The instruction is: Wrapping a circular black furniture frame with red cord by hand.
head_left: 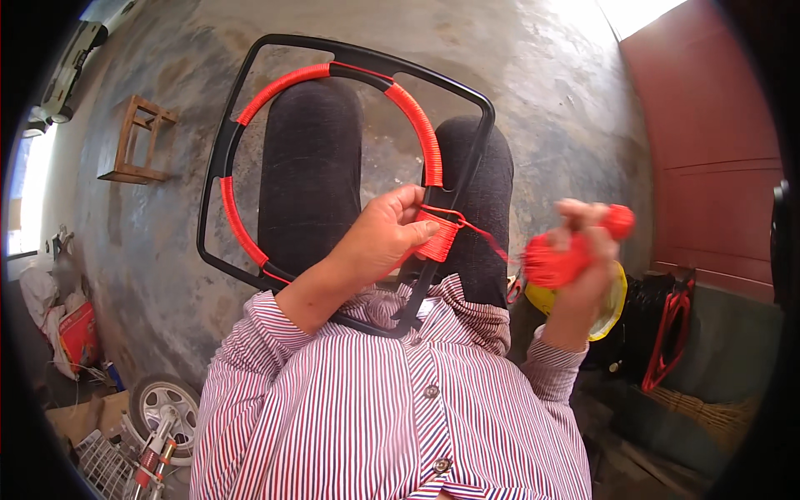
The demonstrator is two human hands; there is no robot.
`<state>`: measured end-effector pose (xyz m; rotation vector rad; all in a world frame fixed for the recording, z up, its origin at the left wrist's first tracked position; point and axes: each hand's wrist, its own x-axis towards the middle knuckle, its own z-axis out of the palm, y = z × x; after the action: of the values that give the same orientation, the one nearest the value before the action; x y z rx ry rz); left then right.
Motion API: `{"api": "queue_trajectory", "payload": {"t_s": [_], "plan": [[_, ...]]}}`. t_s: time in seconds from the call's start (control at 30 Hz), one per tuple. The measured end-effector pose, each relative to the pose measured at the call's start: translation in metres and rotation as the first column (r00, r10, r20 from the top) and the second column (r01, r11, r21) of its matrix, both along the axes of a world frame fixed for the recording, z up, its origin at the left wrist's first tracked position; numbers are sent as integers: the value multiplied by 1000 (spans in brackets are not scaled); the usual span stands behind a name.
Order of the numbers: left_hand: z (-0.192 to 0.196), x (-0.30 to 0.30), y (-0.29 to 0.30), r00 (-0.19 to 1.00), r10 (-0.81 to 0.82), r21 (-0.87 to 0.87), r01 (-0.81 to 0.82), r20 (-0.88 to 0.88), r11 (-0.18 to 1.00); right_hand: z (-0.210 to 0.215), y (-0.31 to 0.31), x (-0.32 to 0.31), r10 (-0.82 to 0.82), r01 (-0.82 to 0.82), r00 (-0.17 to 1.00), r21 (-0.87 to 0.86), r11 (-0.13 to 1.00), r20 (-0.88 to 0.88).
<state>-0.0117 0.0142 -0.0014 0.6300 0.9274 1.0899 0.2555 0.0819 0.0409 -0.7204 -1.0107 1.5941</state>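
Observation:
A black squarish frame (pixel 480 154) with a round ring inside rests across my thighs. Bright red cord (pixel 422 121) is wound round several stretches of the ring, with bare black gaps between them. At the ring's right side my left hand (pixel 375 233) pinches a short wound section (pixel 437 240), thumb lying on the coils. A loop of cord crosses above that section, and a strand runs right from it. My right hand (pixel 590 250), blurred by motion, is closed round a bundle of red cord (pixel 552 265) out to the right of the frame.
A small wooden stool (pixel 137 150) stands at the far left. A wheel (pixel 167 404) and a wire basket (pixel 104 467) sit at lower left. On the right are a yellow-rimmed container (pixel 618 302), a red-edged black frame (pixel 669 333) and a red door (pixel 708 158).

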Motion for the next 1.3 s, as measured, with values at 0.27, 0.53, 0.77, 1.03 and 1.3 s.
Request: {"api": "queue_trajectory", "payload": {"t_s": [0.27,0.53,0.77,1.03,1.3], "plan": [[2,-1,-2,1000,9,-16,-10,-23,1000,-36,-8,-58,207,-158,883,-148,976,422],[-2,1,-3,997,27,-38,-30,-69,999,-28,-30,-71,273,-267,962,-138,954,25],[1,1,-1,946,181,-153,-144,269,978,-37,-12,-51,252,-247,968,-202,948,-4],[-6,-9,3,986,54,-72,-43,156,996,-33,-23,-60,322,-318,947,-198,927,-14],[-3,-1,1,983,119,-122,-102,142,987,-27,-18,-47,314,-276,941,-247,929,128]]}}
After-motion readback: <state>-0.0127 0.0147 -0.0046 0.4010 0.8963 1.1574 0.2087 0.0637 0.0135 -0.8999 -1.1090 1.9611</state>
